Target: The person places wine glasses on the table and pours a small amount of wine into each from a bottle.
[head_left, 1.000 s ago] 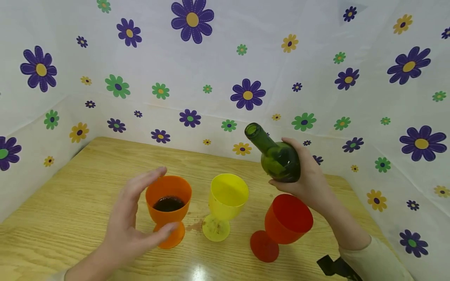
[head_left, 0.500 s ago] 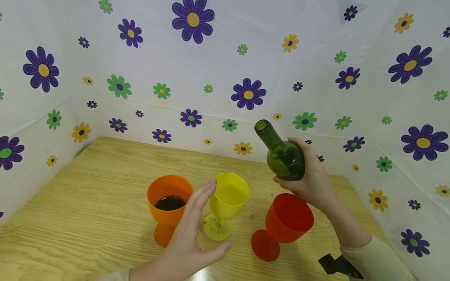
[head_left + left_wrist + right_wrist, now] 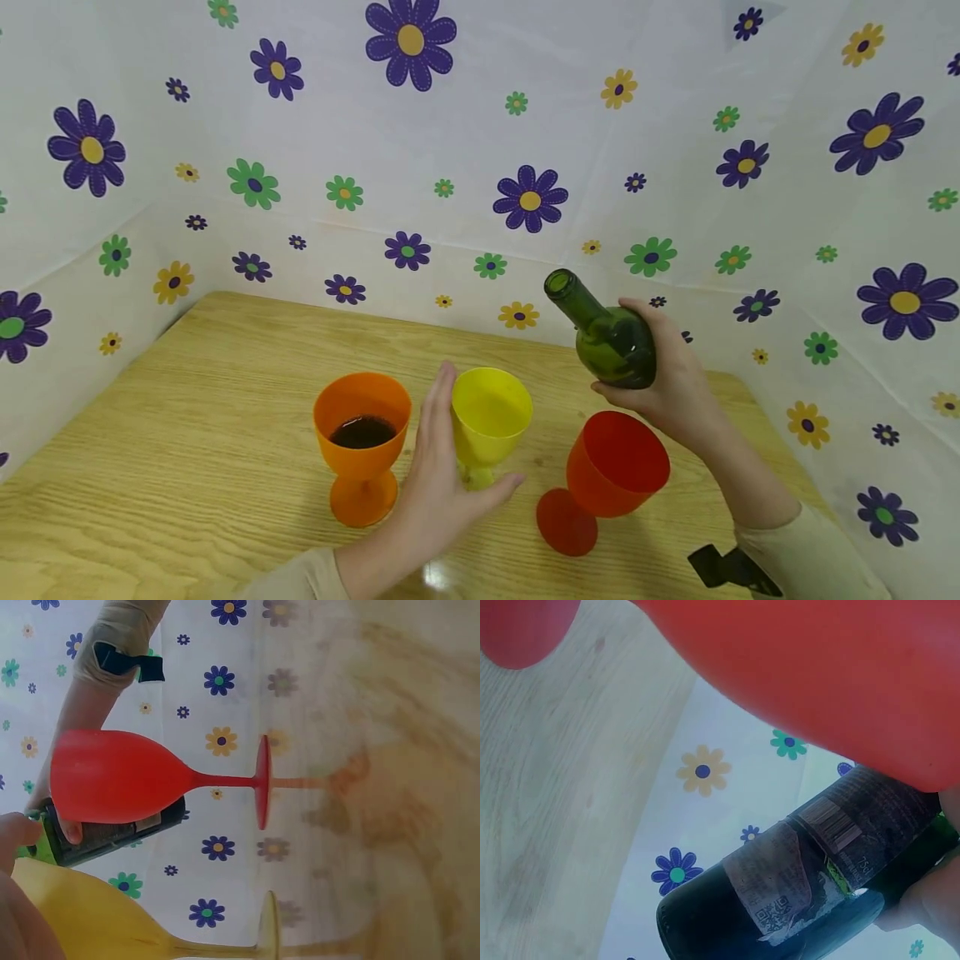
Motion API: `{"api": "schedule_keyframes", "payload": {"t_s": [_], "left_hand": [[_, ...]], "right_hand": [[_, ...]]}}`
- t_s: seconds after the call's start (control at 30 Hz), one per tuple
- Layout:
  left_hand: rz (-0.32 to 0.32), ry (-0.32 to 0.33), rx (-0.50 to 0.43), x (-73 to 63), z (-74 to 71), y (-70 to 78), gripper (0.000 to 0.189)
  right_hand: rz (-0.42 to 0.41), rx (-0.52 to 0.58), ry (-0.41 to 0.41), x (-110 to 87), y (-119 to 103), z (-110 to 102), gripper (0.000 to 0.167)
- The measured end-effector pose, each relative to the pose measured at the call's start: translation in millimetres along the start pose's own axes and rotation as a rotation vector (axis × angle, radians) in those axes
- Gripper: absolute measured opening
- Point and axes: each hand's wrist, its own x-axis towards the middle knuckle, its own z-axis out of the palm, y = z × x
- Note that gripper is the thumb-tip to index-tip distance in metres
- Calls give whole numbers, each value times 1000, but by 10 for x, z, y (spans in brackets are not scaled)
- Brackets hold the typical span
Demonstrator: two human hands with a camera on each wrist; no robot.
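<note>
My right hand (image 3: 671,379) grips a green glass wine bottle (image 3: 617,346) above the table, its neck tilted up and to the left. The label (image 3: 769,874) shows in the right wrist view. Beside a yellow goblet (image 3: 491,408), my left hand (image 3: 438,487) has its fingers stretched along the bowl's left side and the thumb spread in front; whether they touch it I cannot tell. That goblet stands upright, its foot mostly hidden by the hand. An orange goblet (image 3: 362,467) with dark liquid inside stands left of it. To the right is a red goblet (image 3: 615,467), below the bottle.
All the goblets stand on a wooden table (image 3: 187,433). A white flowered cloth (image 3: 465,125) rises behind and at both sides. Small brownish stains mark the tabletop near the yellow goblet.
My left hand has moved right, from the orange goblet to the yellow one. The bottle in my right hand has shifted slightly right. The goblets stay where they were.
</note>
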Motion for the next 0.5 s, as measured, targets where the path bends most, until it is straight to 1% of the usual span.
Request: {"api": "schedule_keyframes", "payload": {"t_s": [0.1,0.17,0.37,0.5], "left_hand": [[-42,36,-29,35,39,-44,121],[-77,49,-62,54,59,-71,120],[-182,45,-147,97,98,-112,121],[-226,31,-198,115,100,-122,121]], "right_hand": [[-6,-4,-10,-14,11,-1,103],[-19,-15,-13,-20,24,-2,102],[-77,-64,1,-27,95,1,102],[-103,-96,4,-37,135,-2,100]]}}
